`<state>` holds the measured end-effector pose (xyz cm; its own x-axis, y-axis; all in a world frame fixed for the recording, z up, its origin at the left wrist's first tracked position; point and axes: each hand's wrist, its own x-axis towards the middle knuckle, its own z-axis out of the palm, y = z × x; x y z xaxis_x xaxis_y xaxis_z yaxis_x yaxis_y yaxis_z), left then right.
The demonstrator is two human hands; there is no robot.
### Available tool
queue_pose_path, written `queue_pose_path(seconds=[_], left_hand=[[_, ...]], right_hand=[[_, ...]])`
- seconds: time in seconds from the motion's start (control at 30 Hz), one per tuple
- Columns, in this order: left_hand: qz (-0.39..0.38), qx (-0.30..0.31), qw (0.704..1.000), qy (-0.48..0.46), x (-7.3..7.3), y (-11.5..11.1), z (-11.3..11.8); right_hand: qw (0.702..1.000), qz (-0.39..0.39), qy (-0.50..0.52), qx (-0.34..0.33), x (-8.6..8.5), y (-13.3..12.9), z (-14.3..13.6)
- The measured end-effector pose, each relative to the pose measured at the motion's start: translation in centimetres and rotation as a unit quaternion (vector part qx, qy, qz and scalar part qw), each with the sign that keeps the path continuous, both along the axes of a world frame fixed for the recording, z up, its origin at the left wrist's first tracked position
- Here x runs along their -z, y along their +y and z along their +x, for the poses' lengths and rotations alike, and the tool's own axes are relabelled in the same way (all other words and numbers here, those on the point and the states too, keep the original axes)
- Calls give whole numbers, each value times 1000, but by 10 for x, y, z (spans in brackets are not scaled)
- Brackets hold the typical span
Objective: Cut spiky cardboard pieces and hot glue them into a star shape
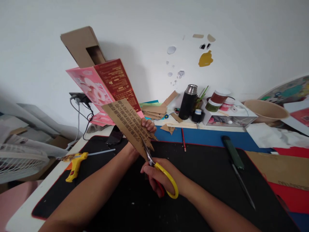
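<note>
My left hand [149, 125] grips a piece of brown cardboard [123, 120] printed with dark characters, its fingertips showing over the far right edge. The rest of that hand is hidden behind the sheet. In my right hand [159, 175] are scissors [166, 177] with one yellow and one red handle loop. Their metal blades reach into the lower part of the cardboard, where a slit runs between two pointed strips. Both hands hold the work above a black mat [145, 209].
A yellow glue gun [76, 164] lies at left, near a white fan [19, 164]. A red pencil [183, 139] and a dark green-handled pointed tool [233, 153] rest at right. Behind stand a black thermos [188, 102], cardboard scraps [153, 111], paint jars [219, 96] and a pink box [94, 85].
</note>
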<state>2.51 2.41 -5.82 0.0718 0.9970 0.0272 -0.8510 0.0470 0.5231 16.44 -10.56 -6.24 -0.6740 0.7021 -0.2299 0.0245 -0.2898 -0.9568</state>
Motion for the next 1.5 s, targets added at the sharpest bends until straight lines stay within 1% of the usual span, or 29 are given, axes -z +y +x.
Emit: queue_pose_path(seconds=[0.1, 0.2, 0.33, 0.43, 0.53, 0.7, 0.77, 0.87, 0.93, 1.0, 1.03, 1.07, 1.17, 1.27, 1.33, 1.4, 1.5], left_hand=[[0, -4, 1000, -18, -1, -1, 2], [3, 4, 1000, -28, -3, -4, 4], [24, -2, 999, -27, -5, -9, 7], [41, -8, 999, -25, -5, -11, 8], [44, -10, 999, -26, -4, -10, 8], [38, -20, 999, -21, -1, -8, 8], [47, -28, 998, -23, 0, -7, 5], [62, -20, 998, -10, -3, -5, -1], [51, 1, 998, 26, -7, -1, -6], [23, 21, 996, 80, -12, 5, -12], [6, 19, 994, 108, -15, 7, -14], [-10, 9, 991, 136, -18, 10, -17], [-46, -41, 978, 198, -27, 14, -25], [-20, -56, 970, 238, -39, 12, -34], [3, -32, 971, 237, -49, 9, -38], [19, -18, 970, 242, -58, 5, -38], [67, 8, 953, 296, -67, -5, -33]], right_hand=[[1000, 7, 9, 0, 0, 0, 0], [1000, 8, 21, 1, 1, -1, -1], [1000, 4, 21, 13, 3, -2, -3], [999, 16, 18, 23, 6, -4, -7], [999, 34, 25, 31, 9, -6, -10], [998, 33, 48, 32, 9, -8, -12], [998, 34, 49, 29, 8, -8, -13], [998, 36, 36, 25, 8, -7, -14], [999, 40, 19, 26, 6, -8, -14], [998, 51, -4, 26, 3, -8, -12], [998, 62, -17, 27, 0, -8, -11], [996, 77, -31, 27, -2, -8, -9], [988, 129, -58, 56, -8, -2, 0], [973, 173, -105, 112, -9, 8, 12], [955, 203, -156, 152, -7, 16, 19], [942, 220, -182, 179, -5, 22, 26], [938, 214, -186, 200, -4, 26, 30]])
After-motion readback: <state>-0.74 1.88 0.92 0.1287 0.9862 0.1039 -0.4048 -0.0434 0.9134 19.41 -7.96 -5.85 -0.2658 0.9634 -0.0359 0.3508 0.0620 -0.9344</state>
